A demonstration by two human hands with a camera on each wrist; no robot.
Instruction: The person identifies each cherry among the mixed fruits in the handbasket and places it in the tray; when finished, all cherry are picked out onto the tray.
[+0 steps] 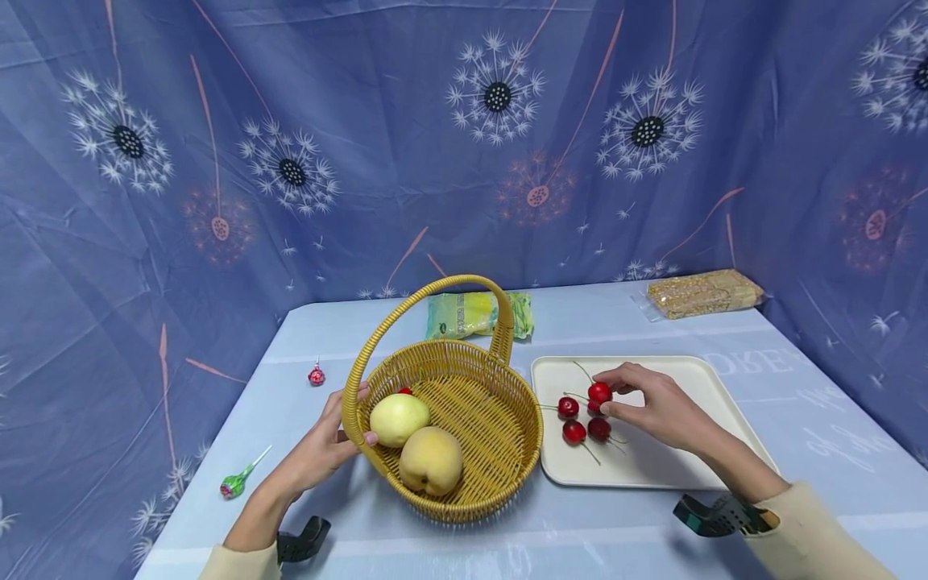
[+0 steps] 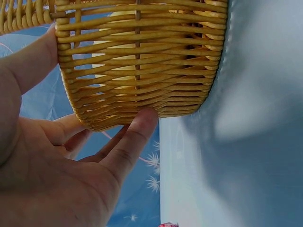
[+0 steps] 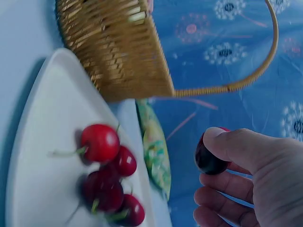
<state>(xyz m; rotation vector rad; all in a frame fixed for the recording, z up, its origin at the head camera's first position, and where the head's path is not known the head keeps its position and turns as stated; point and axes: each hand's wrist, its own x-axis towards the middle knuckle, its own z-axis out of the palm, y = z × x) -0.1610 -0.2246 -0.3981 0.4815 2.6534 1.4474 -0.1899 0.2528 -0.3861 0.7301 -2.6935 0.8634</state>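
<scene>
A woven yellow basket (image 1: 500, 427) with a hoop handle stands mid-table and holds a pale yellow fruit (image 1: 397, 419), a peach-coloured fruit (image 1: 432, 461) and a bit of red behind them. My left hand (image 1: 357, 420) grips its left rim, thumb inside. In the left wrist view the fingers (image 2: 135, 132) press the basket wall (image 2: 142, 61) near its base. My right hand (image 1: 606, 400) hovers over the white tray (image 1: 674, 475) and pinches a red cherry (image 1: 599, 392); the same cherry (image 3: 208, 160) shows under the thumb. Several cherries (image 1: 574, 420) with stems lie on the tray (image 3: 42, 156).
A green snack packet (image 1: 471, 314) lies behind the basket, and a clear packet of grain bars (image 1: 703, 293) sits at the back right. Left of the basket lie a red wrapped sweet (image 1: 316, 375) and a green lollipop (image 1: 235, 485). Blue patterned cloth walls the table.
</scene>
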